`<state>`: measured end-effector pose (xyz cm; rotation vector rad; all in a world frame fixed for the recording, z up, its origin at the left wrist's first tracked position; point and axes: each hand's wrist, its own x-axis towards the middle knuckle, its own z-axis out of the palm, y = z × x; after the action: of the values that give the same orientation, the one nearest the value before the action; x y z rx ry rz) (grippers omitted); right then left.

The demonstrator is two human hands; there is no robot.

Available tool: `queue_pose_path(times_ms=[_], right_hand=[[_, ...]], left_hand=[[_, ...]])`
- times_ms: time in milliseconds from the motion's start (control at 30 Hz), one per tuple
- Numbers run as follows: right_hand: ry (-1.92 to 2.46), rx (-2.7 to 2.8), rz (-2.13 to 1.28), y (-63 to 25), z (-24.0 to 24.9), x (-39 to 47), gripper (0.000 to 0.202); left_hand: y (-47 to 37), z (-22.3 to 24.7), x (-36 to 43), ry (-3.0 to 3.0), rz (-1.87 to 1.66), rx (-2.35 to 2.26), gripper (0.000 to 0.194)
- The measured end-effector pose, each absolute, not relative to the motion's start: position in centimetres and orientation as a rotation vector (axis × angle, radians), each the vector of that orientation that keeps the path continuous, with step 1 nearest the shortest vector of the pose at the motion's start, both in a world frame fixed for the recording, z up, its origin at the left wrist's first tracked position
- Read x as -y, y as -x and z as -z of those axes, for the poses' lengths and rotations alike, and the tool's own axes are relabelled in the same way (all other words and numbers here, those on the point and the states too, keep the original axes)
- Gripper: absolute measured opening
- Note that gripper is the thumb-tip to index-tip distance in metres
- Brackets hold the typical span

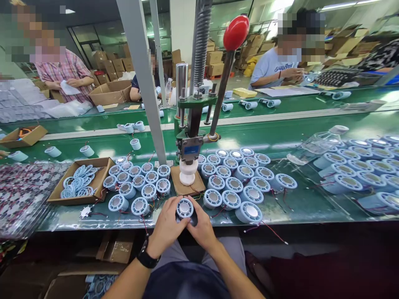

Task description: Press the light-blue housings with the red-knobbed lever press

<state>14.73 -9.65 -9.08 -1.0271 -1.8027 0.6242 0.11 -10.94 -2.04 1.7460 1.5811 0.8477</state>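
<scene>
Between my two hands sits a light-blue round motor housing [184,207] with a silver disc in its slotted rim. My left hand [168,220] wraps its left side, and my right hand [201,224] closes round the right side, thumbs meeting in front. Just beyond stands a hand press [191,137] with a red-knobbed lever [236,32]. Its white round pressing head [188,172] rests over a brown board [177,187]. Similar housings with thin wires stand in groups to the left [140,206] and right [231,199] of the press.
A cardboard box [106,174] of light-blue rings stands left, near a white star-shaped part [85,211]. More housings [346,183] and a clear plastic bottle [318,142] are at right. A grey post [146,83] rises behind. Co-workers sit across the green conveyor [280,124].
</scene>
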Motion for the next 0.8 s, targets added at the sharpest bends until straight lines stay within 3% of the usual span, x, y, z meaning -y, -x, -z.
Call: queue_pose_path(times_ms=[233,500,800], right_hand=[[1.062,1.859,-0.706,-15.0,8.7,9.6,0.079],[1.07,1.888,-0.764,-15.2,9.1,9.9,0.078],[1.067,2.026,-0.686,-14.9,9.5,10.0,0.073]], left_hand=[[0.3,2.1,10.8,-1.781,-0.812,-1.504,0.058],[-0.9,4.6,12.2,-1.693,-0.868,-1.558,0.059],[-0.1,4.5,11.9,-1.738,-0.802,-1.464,0.058]])
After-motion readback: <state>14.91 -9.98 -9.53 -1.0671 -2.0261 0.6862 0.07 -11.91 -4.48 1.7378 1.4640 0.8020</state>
